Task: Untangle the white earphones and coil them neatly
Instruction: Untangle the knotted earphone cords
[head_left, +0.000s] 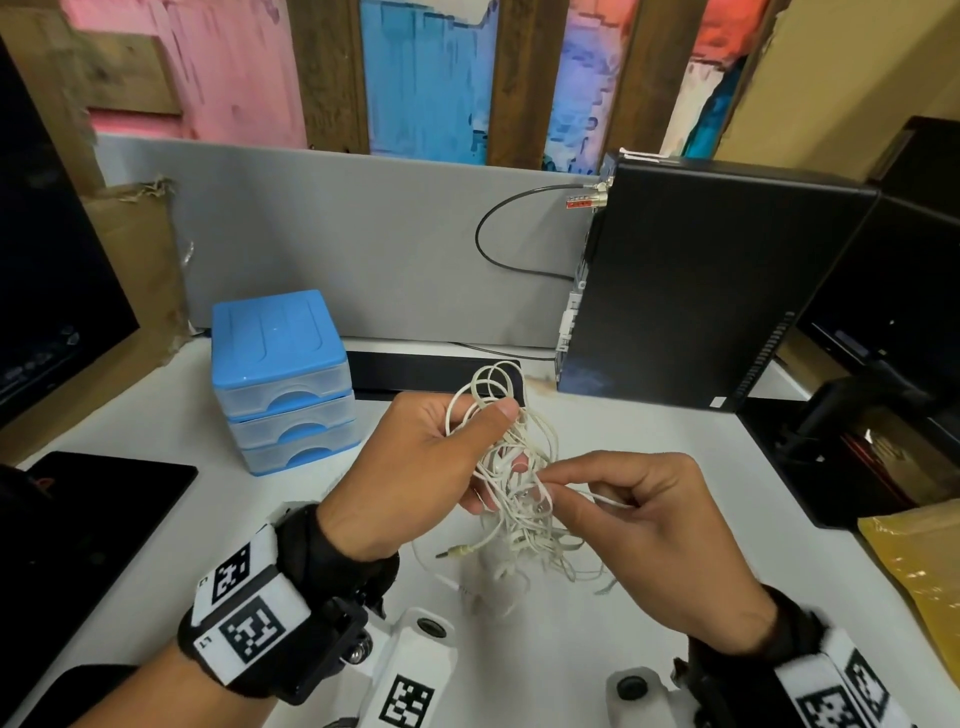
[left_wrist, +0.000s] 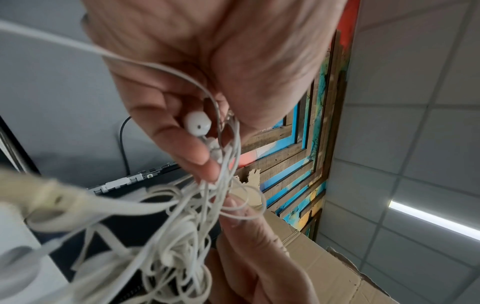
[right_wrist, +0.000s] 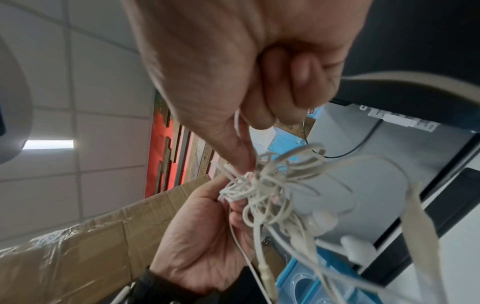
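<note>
Earphones: white earphones (head_left: 511, 483) were one big knotted wad, held up in the air over the counter (head_left: 649, 441) between both my hands, loose loops sticking out the top and more hanging underneath.
Left hand: my left hand (head_left: 431, 467) had the main clump, thumb clamped over the top loops and fingers (left_wrist: 182, 131) curled round the bundle. One earbud (left_wrist: 197, 123) sat right against those fingers in the left wrist view.
Right hand: my right hand (head_left: 660, 525) was pinching a single strand at the side of the knot, thumb and forefinger tight together, the other fingers (right_wrist: 298, 82) tucked into the palm.
Plug: jack plug (head_left: 452, 552) dangled out the bottom of the tangle, just below my left hand.
Behind: blue drawer box (head_left: 283, 379) sat on the counter to the left, black PC tower (head_left: 691, 291) to the right, grey divider (head_left: 332, 234) at the back.
Left edge: dark tablet (head_left: 83, 525) lay flat on the counter, well apart from the earphones.
</note>
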